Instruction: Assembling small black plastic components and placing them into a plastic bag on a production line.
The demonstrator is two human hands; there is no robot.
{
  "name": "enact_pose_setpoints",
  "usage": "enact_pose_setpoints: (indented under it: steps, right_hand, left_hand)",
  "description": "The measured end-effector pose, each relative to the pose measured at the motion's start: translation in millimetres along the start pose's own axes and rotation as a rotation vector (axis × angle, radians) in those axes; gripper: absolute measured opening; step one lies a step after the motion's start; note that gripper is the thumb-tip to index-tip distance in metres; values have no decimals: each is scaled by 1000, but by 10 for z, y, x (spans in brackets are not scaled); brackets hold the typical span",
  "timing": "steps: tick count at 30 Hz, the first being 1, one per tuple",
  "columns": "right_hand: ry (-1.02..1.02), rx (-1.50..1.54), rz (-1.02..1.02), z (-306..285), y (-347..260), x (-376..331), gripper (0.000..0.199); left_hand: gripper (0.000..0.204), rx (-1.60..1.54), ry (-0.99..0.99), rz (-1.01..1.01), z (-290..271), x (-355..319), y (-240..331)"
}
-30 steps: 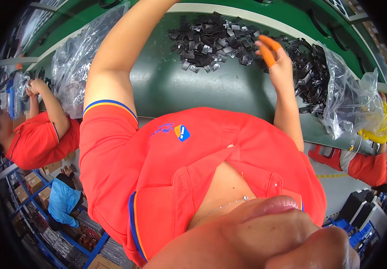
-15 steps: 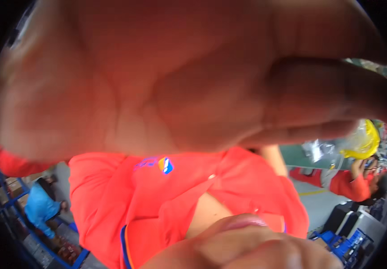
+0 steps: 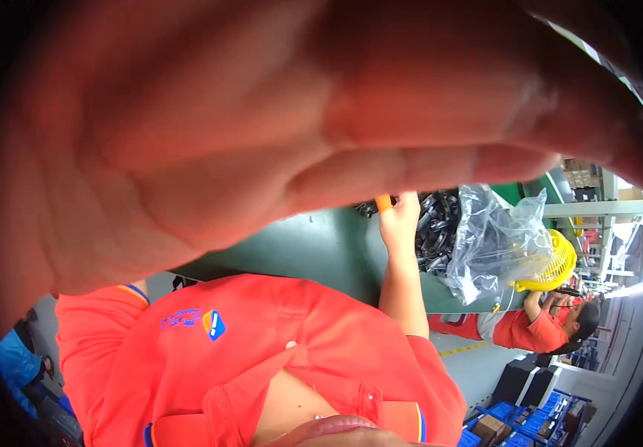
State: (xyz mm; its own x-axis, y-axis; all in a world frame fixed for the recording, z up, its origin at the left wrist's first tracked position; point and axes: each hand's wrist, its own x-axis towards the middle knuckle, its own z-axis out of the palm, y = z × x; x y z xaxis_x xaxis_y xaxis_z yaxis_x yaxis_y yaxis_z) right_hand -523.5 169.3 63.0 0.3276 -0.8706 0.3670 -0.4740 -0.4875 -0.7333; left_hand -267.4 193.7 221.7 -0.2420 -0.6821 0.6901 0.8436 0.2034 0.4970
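Note:
My left hand [image 3: 262, 134] fills the upper half of the view, very close to the camera and blurred. Its palm shows, and its fingers stretch toward the right with nothing seen in them. Beyond it, my right hand [image 3: 402, 214] is over the green worktable [image 3: 306, 246], beside a pile of small black parts [image 3: 437, 231]. A short orange piece [image 3: 384, 203] shows at that hand's fingers; whether it is held or worn I cannot make out. My left hand hides most of those fingers.
A clear plastic bag [image 3: 485, 246] lies right of the black parts, next to a yellow fan [image 3: 556, 264]. A person in red [image 3: 533, 328] works farther right, and one in blue [image 3: 20, 365] at the left. Blue racks [image 3: 530, 421] with boxes stand at lower right.
The view has shifted, and my left hand covers less of its lower part. The worktable, the black parts and my right hand now show; the fan and bag appear farther left.

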Motion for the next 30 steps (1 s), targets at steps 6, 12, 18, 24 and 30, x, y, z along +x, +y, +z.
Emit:
enact_pose_setpoints:
  steps: [6, 12, 18, 24, 30]
  right_hand:
    - [-76, -137, 89, -116, 146, -17, 28]
    - [-325, -245, -111, -173, 126, 80, 23]
    - [-441, -313, -253, -271, 108, 18, 23]
    - [-354, -458, -263, -285, -26, 9, 23]
    - [-359, 112, 138, -44, -216, -52, 14]
  left_hand:
    - [85, -69, 30, -173, 31, 70, -3]
    - [85, -82, 160, -288, 217, -48, -38]
    - [84, 53, 243, -280, 263, -21, 312]
    - [46, 810, 808, 110, -782, -737, 48]
    - [24, 1160, 1082, 219, -1895, -1349, -210]
